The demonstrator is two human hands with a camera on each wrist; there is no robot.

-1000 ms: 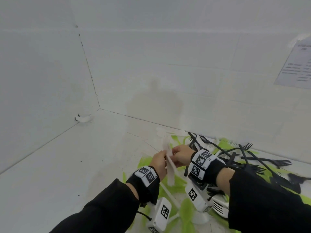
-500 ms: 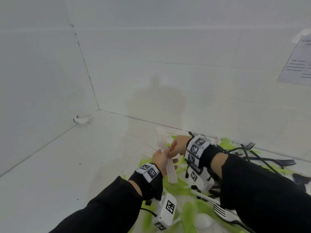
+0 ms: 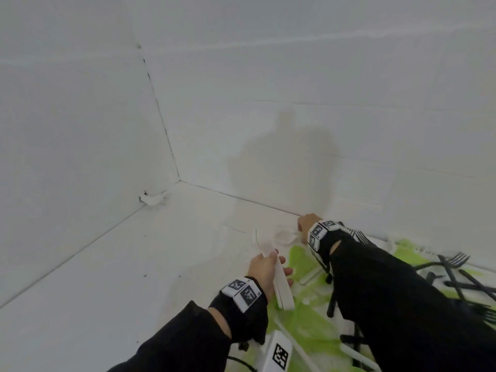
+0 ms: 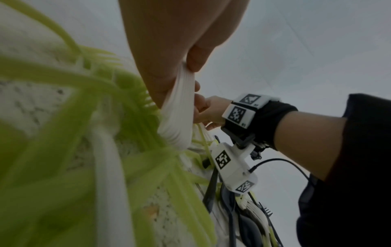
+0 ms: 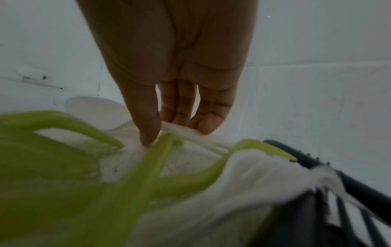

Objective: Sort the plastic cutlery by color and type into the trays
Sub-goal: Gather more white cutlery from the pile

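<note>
Landmark: the mixed cutlery pile (image 3: 316,312) on the white table (image 3: 112,277), green, white and black pieces lying across one another.

Left hand (image 3: 264,269) sits at the pile's left edge, fingers and thumb curled round a stack of white pieces (image 3: 281,285); handles fan out below the palm, heads stick up past the knuckles. Left wrist view confirms the clamp: many thin white handles (image 4: 180,115) pressed together in the fist.

Change: half a second ago both hands met at this stack. The right hand (image 3: 306,224) has since left it and gone to the pile's far edge, close to the wall. Right wrist view shows thumb and fingertips (image 5: 148,133) pinching a white handle (image 5: 180,129) that lies across green pieces; a white spoon bowl (image 5: 95,108) rests just beyond. Too blurred to say whether bowl and handle are one piece.

Reading: the last white piece seems to be handed over, and another is being collected. Sorting looks early; the pile is large, black forks (image 3: 456,267) untouched at its right side. No trays in view.
</note>
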